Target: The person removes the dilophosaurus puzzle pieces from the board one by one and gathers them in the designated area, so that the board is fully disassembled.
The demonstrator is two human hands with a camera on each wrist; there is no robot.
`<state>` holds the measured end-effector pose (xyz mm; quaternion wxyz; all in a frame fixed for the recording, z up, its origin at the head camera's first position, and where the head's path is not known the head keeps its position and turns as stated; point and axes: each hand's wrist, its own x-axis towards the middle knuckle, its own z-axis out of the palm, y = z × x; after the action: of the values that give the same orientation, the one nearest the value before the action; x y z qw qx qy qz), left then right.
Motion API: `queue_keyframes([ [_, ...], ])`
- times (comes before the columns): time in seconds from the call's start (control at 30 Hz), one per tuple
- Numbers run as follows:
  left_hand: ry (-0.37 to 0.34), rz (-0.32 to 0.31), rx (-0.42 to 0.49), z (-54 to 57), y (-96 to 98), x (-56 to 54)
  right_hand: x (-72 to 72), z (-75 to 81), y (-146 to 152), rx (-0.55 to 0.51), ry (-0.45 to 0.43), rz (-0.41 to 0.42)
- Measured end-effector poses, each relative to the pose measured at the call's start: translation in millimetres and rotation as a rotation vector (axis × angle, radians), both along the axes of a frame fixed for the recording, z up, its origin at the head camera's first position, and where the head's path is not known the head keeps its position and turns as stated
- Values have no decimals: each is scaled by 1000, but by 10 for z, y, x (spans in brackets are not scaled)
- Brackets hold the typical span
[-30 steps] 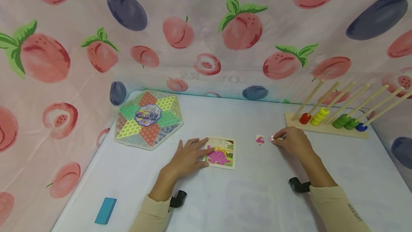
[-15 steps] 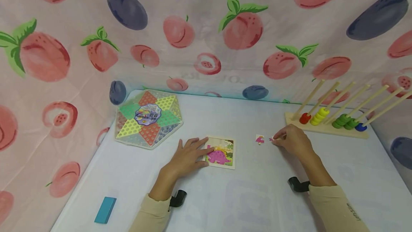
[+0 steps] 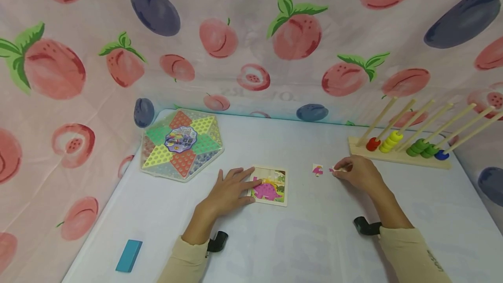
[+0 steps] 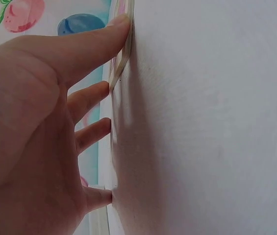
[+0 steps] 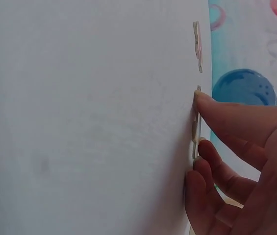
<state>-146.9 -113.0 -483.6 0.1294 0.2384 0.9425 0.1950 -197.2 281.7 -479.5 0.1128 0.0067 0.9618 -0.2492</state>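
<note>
A small square dinosaur puzzle point(image 3: 264, 174) lies on the white table, partly filled with a pink dinosaur picture. My left hand point(image 3: 225, 193) rests at its left side, fingers spread, with the index fingertip over the picture and the thumb on the near corner. To the right, my right hand point(image 3: 361, 174) pinches a puzzle piece point(image 5: 196, 127) between thumb and fingers, low at the table surface; the fingers cover part of it. Just left of that lies a loose puzzle piece point(image 3: 317, 169) with pink on it, apart from the hand.
A Chinese checkers set point(image 3: 181, 145) in a hexagonal case lies at the back left. At the back right stands a wooden bead rack point(image 3: 401, 154) with upright rods and coloured beads. Near the front left is a blue block point(image 3: 129, 256). A fruit-print cloth point(image 3: 251, 34) hangs behind the table.
My right hand shifts very slightly at the puzzle piece, which stays in about the same place. The left hand and the puzzle board have not moved.
</note>
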Motion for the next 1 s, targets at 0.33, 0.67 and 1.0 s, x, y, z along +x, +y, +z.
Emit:
queue_keyframes([
  [0.33, -7, 0, -20, 2, 14, 2, 13, -7, 25, -19, 3, 9],
  [0.67, -11, -7, -21, 33, 6, -14, -7, 130, -134, -31, 15, -14],
  [1.0, -13, 1, -26, 33, 3, -33, -135, 280, -705, -123, 98, 125],
])
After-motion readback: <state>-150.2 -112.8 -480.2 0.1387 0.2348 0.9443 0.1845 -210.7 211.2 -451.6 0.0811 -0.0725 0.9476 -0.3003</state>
